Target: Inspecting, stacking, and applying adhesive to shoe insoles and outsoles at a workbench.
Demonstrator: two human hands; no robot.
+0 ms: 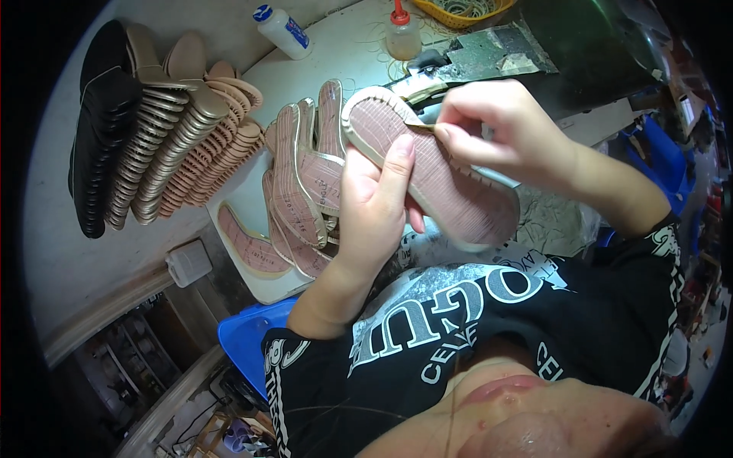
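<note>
We see the insole (pixel 466 200) tilted at the centre of the frame, held above the table (pixel 336 44). Our left hand (pixel 372 195) clasps it from the left, thumb pressed on its pink face. Our right hand (pixel 496 126) pinches a thin strip (pixel 422 126) between thumb and fingertips at the right edge.

We judge the edging as partly done: pale trim (pixel 372 92) curls round the upper end in small pleats, while the right side seems to be the stretch in hand. Our fingers hide part of that side, so we cannot tell how much is left there.

At centre left, a loose pile of insoles (pixel 289 206) lies just beside our left forearm, which covers some of it; we cannot tell which are finished. Black, gold and pink stacks (pixel 169 126) fill the upper left. A white bottle (pixel 284 32), a red-tipped bottle (pixel 403 40) and a yellow basket (pixel 450 17) stand along the top, well apart from our hands, and nothing there seems to block our work
</note>
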